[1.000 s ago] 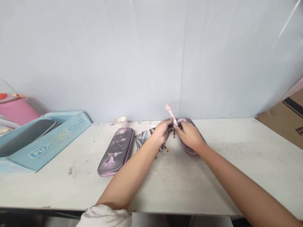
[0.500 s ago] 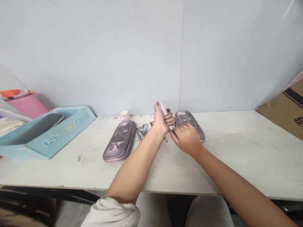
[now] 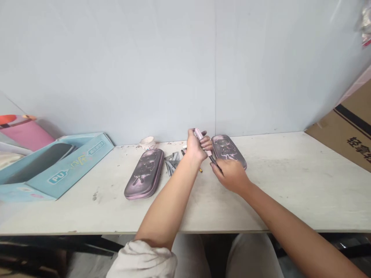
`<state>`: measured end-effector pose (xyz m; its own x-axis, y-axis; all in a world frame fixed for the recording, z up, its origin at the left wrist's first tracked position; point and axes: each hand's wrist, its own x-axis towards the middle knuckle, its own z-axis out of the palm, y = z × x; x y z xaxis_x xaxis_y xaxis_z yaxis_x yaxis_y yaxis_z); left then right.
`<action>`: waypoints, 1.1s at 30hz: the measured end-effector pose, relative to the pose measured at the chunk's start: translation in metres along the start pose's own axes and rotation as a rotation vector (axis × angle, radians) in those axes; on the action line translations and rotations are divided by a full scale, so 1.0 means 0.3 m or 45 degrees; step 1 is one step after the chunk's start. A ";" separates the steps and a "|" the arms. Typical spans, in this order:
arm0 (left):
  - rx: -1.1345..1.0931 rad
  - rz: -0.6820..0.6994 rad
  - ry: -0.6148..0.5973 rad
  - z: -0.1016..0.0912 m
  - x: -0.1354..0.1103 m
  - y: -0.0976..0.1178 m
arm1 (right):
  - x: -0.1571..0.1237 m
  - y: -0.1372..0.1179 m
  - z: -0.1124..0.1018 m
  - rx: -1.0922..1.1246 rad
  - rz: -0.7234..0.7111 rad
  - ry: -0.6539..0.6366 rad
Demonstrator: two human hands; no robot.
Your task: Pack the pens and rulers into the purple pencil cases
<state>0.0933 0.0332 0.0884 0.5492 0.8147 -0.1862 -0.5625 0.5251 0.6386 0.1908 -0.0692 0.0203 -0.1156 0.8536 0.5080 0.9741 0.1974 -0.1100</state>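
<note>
Far left: a pink cylindrical pack with an orange top (image 3: 26, 133) leaned behind a pale blue printed cardboard tray (image 3: 78, 166), both at the end of the off-white worktable (image 3: 319, 185). Next along, a closed mauve-and-black moulded pencil case (image 3: 144, 173) lay flat, with a small white roll of tape (image 3: 147, 143) just behind it. Then came a loose heap of small grey pieces (image 3: 172, 162), too small to identify, and a thin yellow-tipped pencil (image 3: 200, 170) near the left wrist.

The left hand (image 3: 197, 147) was clenched round a pale pink pen-like barrel (image 3: 198, 134), which was held clear of the table, tilted, with its top end out of the fist. Change: the barrel had gone from a two-hand hold low over the table to a firm left-fist grip. The right hand (image 3: 230, 175) had dropped to the barrel's dark slim end (image 3: 214, 159) and looked pinched on it. Just behind the right hand lay a second mauve-and-black moulded pencil case (image 3: 228, 148), also shut. Far right: a brown cardboard carton (image 3: 342, 127) with black print.
</note>
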 end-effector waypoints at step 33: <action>2.744 0.609 0.155 -0.496 -0.086 0.054 | 0.126 -0.199 0.228 -0.165 0.018 -0.334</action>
<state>-0.0219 0.0573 -0.0074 0.5404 0.8141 0.2126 0.7801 -0.5795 0.2360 0.1150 -0.0157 -0.0122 -0.1316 0.9547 0.2668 0.9907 0.1357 0.0031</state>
